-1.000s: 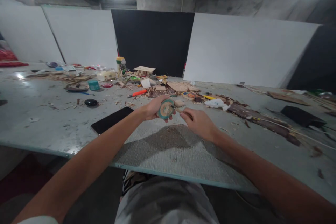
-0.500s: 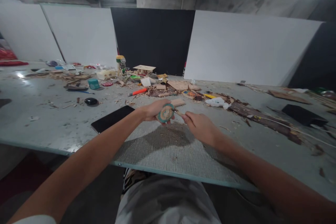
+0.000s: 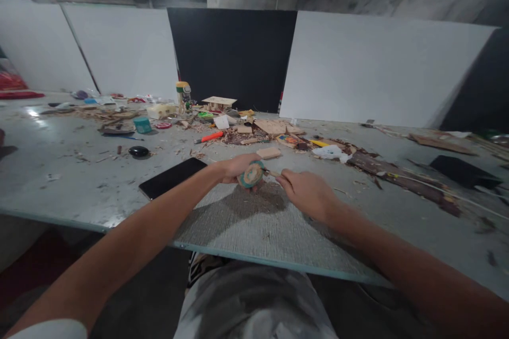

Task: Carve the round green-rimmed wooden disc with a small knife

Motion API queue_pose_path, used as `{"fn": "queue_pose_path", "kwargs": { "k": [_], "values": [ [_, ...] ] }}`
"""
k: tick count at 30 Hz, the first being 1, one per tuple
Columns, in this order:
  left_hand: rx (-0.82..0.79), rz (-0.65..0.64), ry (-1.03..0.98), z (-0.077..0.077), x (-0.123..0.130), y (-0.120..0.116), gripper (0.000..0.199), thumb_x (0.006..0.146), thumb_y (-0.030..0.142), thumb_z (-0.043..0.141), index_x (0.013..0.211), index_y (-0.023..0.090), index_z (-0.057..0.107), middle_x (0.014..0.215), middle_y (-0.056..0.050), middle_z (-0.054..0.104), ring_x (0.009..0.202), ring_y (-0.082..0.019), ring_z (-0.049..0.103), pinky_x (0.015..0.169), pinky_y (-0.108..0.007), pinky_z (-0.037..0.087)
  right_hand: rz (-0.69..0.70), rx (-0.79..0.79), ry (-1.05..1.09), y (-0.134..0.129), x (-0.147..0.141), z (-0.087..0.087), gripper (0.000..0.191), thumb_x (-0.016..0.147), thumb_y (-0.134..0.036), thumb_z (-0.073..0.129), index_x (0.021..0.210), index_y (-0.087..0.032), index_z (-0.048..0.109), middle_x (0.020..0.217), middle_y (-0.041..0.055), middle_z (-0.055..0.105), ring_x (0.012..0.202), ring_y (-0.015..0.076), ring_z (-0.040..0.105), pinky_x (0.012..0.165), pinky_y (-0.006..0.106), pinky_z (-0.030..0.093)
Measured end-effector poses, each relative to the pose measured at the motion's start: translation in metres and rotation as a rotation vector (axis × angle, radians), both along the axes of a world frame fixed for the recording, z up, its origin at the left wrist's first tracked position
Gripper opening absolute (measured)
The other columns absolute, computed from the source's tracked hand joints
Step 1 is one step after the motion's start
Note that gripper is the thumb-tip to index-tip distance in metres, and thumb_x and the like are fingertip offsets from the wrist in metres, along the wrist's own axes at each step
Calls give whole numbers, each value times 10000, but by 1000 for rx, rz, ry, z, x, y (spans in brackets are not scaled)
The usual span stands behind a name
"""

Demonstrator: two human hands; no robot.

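A round wooden disc (image 3: 252, 175) with a teal rim and a pale middle is held in my left hand (image 3: 237, 167), above the grey table. My fingers wrap round its far side and underside. In my right hand (image 3: 304, 189) is a thin brush-like tool (image 3: 273, 173), gripped near its end. Its dark tip points left and meets the disc's right edge; whether it touches is too small to tell. Just beyond the disc lies a small pale wood block (image 3: 269, 153).
On the grey table (image 3: 238, 228), a black tablet (image 3: 172, 178) and black mouse (image 3: 139, 151) lie left. Behind are an orange cutter (image 3: 209, 137), a teal jar (image 3: 142, 125), wood scraps and a bottle (image 3: 183, 97). Bark strips (image 3: 401, 177) and a black object (image 3: 464, 171) lie right.
The disc is tilted more and has dropped slightly nearer me, showing more of the wood block behind it. My right hand still holds the tool at its edge. The view has shifted slightly.
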State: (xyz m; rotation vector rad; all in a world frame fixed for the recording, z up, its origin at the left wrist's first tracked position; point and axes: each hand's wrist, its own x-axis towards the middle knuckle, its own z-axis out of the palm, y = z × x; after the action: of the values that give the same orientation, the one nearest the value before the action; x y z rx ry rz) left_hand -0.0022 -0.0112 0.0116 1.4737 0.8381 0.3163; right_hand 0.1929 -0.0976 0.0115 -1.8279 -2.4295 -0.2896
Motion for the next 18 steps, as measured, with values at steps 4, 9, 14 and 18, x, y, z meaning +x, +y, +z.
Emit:
{"fn": "queue_pose_path", "kwargs": {
  "k": [4, 9, 14, 18],
  "values": [
    [64, 0, 27, -1, 2, -1, 386, 888, 425, 373, 847, 125, 612, 701, -84, 649, 592, -173, 616, 498, -271, 456, 2, 9, 3, 3, 2, -1, 374, 998, -362, 315, 987, -175, 639, 809, 117, 708, 669, 213, 623, 574, 291, 307],
    [178, -36, 74, -1, 5, -5, 288, 855, 345, 426, 804, 132, 613, 660, -73, 637, 568, -159, 611, 480, -248, 437, 163, -254, 275, 15, 11, -5, 494, 1006, -371, 239, 739, -165, 599, 758, 85, 678, 672, 176, 592, 579, 266, 345],
    [185, -47, 63, -3, 4, -2, 284, 848, 352, 444, 807, 138, 625, 699, -76, 658, 594, -147, 615, 491, -233, 428, -7, 25, 56, 3, 0, -6, 349, 979, -354, 329, 962, -179, 630, 774, 99, 687, 642, 196, 587, 585, 291, 313],
    [205, -62, 59, -2, 3, -4, 319, 857, 369, 431, 785, 130, 629, 665, -77, 640, 570, -149, 599, 484, -240, 419, 52, -78, 244, 4, 0, -6, 344, 974, -356, 314, 802, -186, 559, 727, 73, 622, 623, 175, 538, 583, 285, 329]
  ]
}}
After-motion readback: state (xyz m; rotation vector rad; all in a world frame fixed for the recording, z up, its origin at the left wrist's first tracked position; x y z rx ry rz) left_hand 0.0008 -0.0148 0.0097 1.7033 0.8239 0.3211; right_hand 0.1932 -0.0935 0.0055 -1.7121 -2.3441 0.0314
